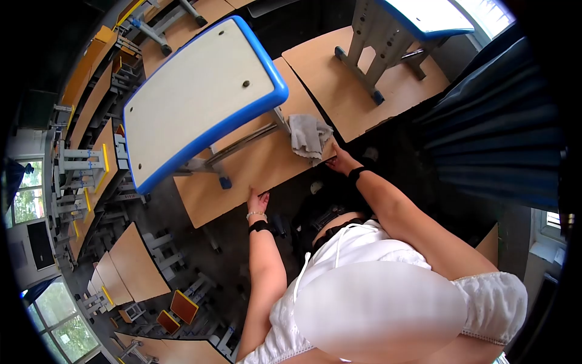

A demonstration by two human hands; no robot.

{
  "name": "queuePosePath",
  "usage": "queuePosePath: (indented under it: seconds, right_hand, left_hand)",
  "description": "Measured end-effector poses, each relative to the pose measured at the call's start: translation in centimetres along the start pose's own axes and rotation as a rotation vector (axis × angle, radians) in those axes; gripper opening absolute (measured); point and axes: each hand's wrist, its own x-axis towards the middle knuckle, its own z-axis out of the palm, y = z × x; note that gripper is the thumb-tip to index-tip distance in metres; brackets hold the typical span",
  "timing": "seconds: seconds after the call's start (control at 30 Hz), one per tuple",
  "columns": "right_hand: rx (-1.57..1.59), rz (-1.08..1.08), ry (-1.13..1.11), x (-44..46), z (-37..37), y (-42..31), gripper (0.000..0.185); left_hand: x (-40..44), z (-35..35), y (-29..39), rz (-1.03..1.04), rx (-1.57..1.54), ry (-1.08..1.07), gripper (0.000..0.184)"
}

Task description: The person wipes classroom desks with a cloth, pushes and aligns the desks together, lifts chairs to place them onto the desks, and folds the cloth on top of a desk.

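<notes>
Both my hands are at the near edge of a wooden-topped desk [209,203]. My left hand [258,201] grips that edge, thumb on top and the other fingers partly hidden below. Further right, my right hand [342,160] holds the same desk near its corner, its fingertips partly out of sight. A crumpled grey cloth [308,136] lies on the desktop just beyond my right hand. On the desk stands a stool [197,100] with a pale, blue-rimmed seat, its blue-tipped feet resting on the wood.
Another desk [315,67] adjoins at the far right, bearing a second blue-rimmed stool [388,42]. A dark blue curtain [494,130] hangs on the right. Rows of desks [136,264] and yellow-edged stools [185,306] fill the left side.
</notes>
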Motion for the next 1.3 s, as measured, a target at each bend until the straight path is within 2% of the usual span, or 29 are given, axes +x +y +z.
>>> queuePosePath:
  seconds: [0.17, 0.27, 0.3, 0.4, 0.53, 0.67, 0.9, 1.0, 1.1, 1.2, 1.23, 1.3]
  right_hand:
    - [-0.082, -0.023, 0.046, 0.6, -0.1, 0.2, 0.041]
    - [-0.165, -0.047, 0.088, 0.7, 0.2, 0.3, 0.040]
    - [-0.185, -0.098, 0.117, 1.9, -0.2, 0.7, 0.046]
    - [-0.173, -0.071, 0.149, 2.2, 0.1, 0.6, 0.046]
    - [-0.067, -0.098, 0.073, 2.3, 0.3, 0.6, 0.044]
    - [-0.133, -0.046, 0.200, -0.7, 2.0, -0.8, 0.043]
    - [-0.193, -0.181, 0.269, 0.4, 1.2, -1.7, 0.048]
    - [-0.237, -0.115, 0.337, 1.1, 1.2, -1.8, 0.049]
    - [-0.236, -0.146, 0.282, -0.2, 1.9, -2.1, 0.050]
    - [-0.409, -0.091, 0.052, -2.0, 0.8, -3.5, 0.051]
    - [-0.590, 0.083, -0.021, -2.2, -0.1, -4.8, 0.053]
    - [-0.863, 0.277, -0.161, -3.0, -1.1, -7.7, 0.055]
  left_hand:
    - [-0.1, 0.2, -0.3, 0.056, 0.008, 0.030, 0.046]
    - [-0.1, 0.4, -0.1, 0.017, -0.026, 0.064, 0.045]
    - [0.6, -0.1, -0.2, 0.008, -0.025, 0.051, 0.045]
    - [0.7, -0.2, -0.2, -0.008, -0.040, 0.074, 0.045]
    - [0.5, 0.0, 0.0, -0.005, -0.019, 0.079, 0.045]
    - [0.6, -0.1, -0.1, -0.005, -0.044, 0.149, 0.042]
    - [-0.1, 1.2, -1.1, -0.048, -0.073, 0.142, 0.042]
    - [-0.9, 1.7, -1.1, -0.048, -0.106, 0.149, 0.039]
    - [-1.0, 2.4, -0.8, -0.029, -0.106, 0.187, 0.040]
    - [-0.6, 2.1, -1.1, -0.046, -0.023, 0.148, 0.046]
    - [-1.3, 2.2, -0.7, -0.081, 0.020, 0.100, 0.047]
    - [-2.7, 2.7, -0.4, -0.097, 0.178, 0.058, 0.052]
